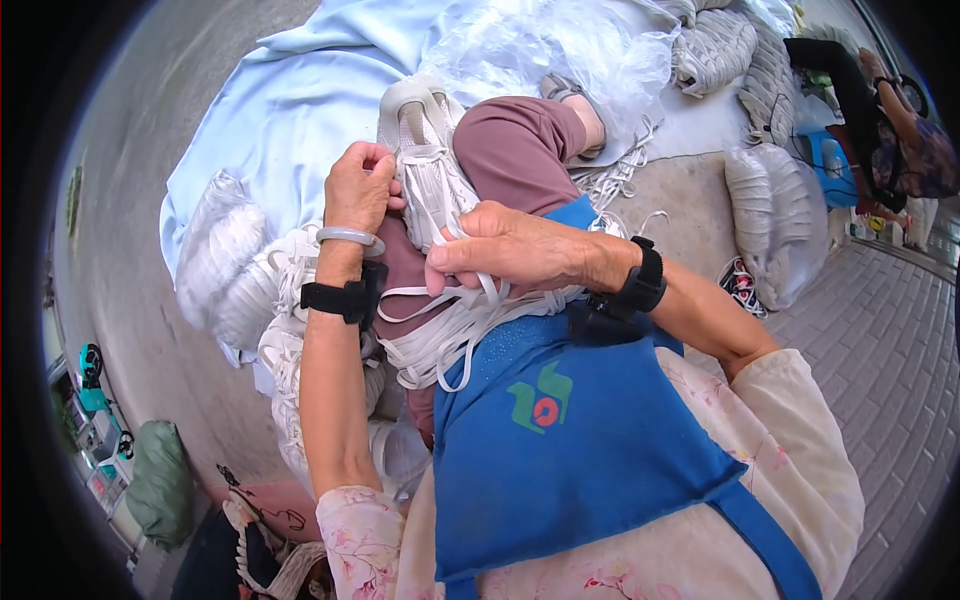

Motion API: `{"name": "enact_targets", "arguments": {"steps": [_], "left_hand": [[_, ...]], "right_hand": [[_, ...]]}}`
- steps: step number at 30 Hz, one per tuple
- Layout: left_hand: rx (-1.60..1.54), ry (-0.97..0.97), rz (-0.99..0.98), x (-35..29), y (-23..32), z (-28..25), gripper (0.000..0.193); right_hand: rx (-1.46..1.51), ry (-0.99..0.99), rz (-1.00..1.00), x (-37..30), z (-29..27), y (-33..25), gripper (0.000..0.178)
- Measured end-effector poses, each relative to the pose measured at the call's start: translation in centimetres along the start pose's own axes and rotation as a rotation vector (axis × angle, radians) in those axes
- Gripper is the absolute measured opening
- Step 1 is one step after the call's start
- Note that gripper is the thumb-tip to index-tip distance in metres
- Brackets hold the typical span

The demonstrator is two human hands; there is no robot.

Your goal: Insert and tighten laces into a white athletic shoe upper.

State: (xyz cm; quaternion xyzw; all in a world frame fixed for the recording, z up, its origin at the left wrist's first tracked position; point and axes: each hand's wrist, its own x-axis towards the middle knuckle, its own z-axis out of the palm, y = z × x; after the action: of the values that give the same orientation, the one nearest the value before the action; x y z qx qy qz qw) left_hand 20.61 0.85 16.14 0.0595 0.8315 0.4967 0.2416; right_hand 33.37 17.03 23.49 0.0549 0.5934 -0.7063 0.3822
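A whitish sneaker lies on my lap against my mauve trouser leg, its toe pointing away from me. White lace is threaded through part of its upper. My left hand is at the shoe's left side with fingers curled in; whatever they grip is hidden. Over the shoe's near end, my right hand pinches a white shoelace between thumb and fingers. A loose bundle of white laces rests on my lap beneath my right hand, partly over my blue apron.
Light blue cloth and clear plastic sheeting spread ahead. More white laced shoes are beside my left forearm. Plastic-wrapped white bundles lie on both sides. Another person sits at the far right near a blue stool.
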Motion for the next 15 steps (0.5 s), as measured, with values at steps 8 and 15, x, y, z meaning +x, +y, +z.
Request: {"name": "enact_targets", "arguments": {"steps": [8, 15], "left_hand": [[-0.412, -0.351, -0.376, -5.1, 2.4, 0.0, 0.028], [-0.876, -0.311, -0.324, -5.9, -0.5, 2.3, 0.029]], "right_hand": [[-0.379, -0.156, -0.317, 0.5, 0.6, 2.8, 0.034], [-0.776, -0.038, -0.198, -0.5, 0.5, 1.2, 0.043]]}}
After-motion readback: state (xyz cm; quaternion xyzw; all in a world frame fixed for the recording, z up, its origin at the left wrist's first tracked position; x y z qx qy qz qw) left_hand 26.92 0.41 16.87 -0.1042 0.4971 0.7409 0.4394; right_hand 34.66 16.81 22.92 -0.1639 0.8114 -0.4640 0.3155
